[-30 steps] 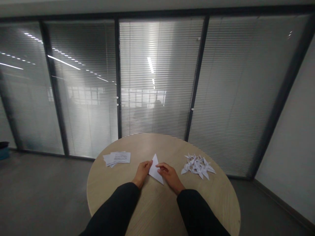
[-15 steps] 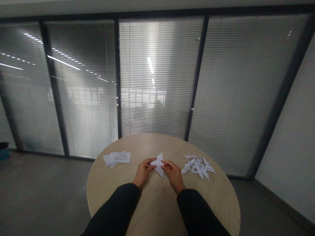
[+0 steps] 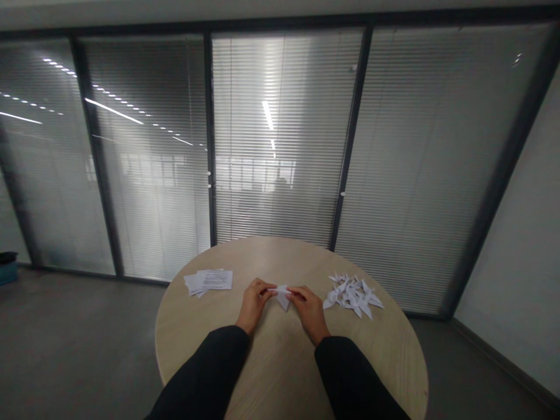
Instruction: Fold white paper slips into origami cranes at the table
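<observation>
Between my hands is a small piece of folded white paper (image 3: pixel 282 298), its lower part a point directed toward me. My left hand (image 3: pixel 254 304) pinches its left side between thumb and fingers. On the right side, my right hand (image 3: pixel 308 308) grips it in the same way. The fingertips hide the paper's outer ends. To the right of my right hand lies a heap of folded white paper pieces (image 3: pixel 351 295) with pointed tips. Left of my left hand rests a loose stack of white paper sheets (image 3: pixel 209 280), the top one bearing printed lines.
Everything lies on a round light-wood table (image 3: pixel 280 373). Behind it stands a glass partition with blinds (image 3: pixel 280 216) in dark frames. A blue bin (image 3: pixel 7 272) sits on the grey floor at the far left, and a pale wall is at the right.
The upper point of the folded paper has come down, so the piece now looks shorter, with mainly its lower point showing. Both hands keep nearly the same place.
</observation>
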`<action>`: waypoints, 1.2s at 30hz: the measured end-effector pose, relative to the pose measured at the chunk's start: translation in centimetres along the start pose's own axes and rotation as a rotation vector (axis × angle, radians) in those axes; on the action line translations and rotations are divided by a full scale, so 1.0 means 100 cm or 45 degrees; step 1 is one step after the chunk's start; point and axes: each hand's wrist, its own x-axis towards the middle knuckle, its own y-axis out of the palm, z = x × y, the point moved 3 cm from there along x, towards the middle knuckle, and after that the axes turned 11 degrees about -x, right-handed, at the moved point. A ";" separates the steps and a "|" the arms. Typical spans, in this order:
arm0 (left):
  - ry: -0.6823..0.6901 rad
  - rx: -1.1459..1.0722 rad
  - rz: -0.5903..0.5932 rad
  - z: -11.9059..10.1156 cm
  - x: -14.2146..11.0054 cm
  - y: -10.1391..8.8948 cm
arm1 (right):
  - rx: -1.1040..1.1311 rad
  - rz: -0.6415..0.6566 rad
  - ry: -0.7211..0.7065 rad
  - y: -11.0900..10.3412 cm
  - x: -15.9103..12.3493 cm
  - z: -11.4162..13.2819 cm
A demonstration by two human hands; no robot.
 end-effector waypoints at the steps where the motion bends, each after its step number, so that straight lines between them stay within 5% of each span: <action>1: 0.006 0.003 -0.003 -0.001 0.000 0.000 | -0.020 0.002 -0.019 -0.001 0.000 0.002; 9: -0.090 -0.063 -0.036 0.003 0.002 0.000 | -0.042 -0.034 -0.047 -0.002 0.002 0.000; 18: -0.176 -0.177 0.050 0.010 0.000 0.005 | 0.000 0.159 -0.040 0.002 -0.001 0.011; 36: -0.248 -0.362 -0.075 0.012 0.000 0.004 | 0.130 0.231 0.225 0.004 0.000 0.010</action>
